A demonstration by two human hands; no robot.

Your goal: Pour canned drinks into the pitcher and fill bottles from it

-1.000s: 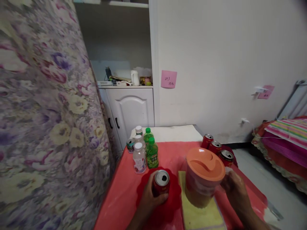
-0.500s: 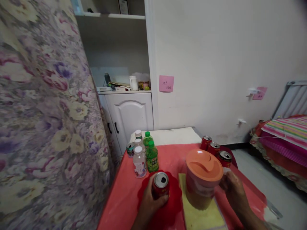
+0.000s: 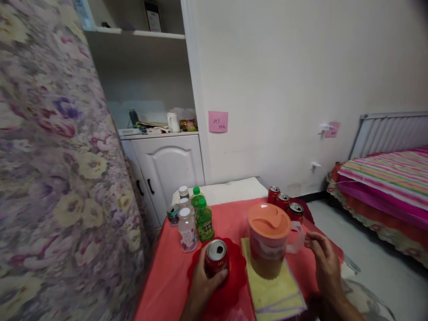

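Observation:
My left hand (image 3: 204, 281) is wrapped round an opened red drink can (image 3: 217, 261), upright over a red scalloped plate (image 3: 234, 285). To the right, a clear plastic pitcher (image 3: 267, 254) with an orange lid (image 3: 269, 220) and brownish liquid inside stands on a yellow cloth (image 3: 274, 294). My right hand (image 3: 323, 258) is just right of the pitcher's handle (image 3: 297, 238), apart from it, with fingers loosely curved and nothing visible in them.
Green-capped bottles (image 3: 204, 223) and white-capped clear bottles (image 3: 187, 232) stand at the table's left, beside a small tin (image 3: 173, 215). Several red cans (image 3: 282, 201) line the back right. A floral curtain (image 3: 67, 178) hangs left; a bed (image 3: 384, 187) is at right.
My right hand has come off the pitcher's handle and moved slightly away to the right. The left hand still holds the can. The head view has turned a little to the right.

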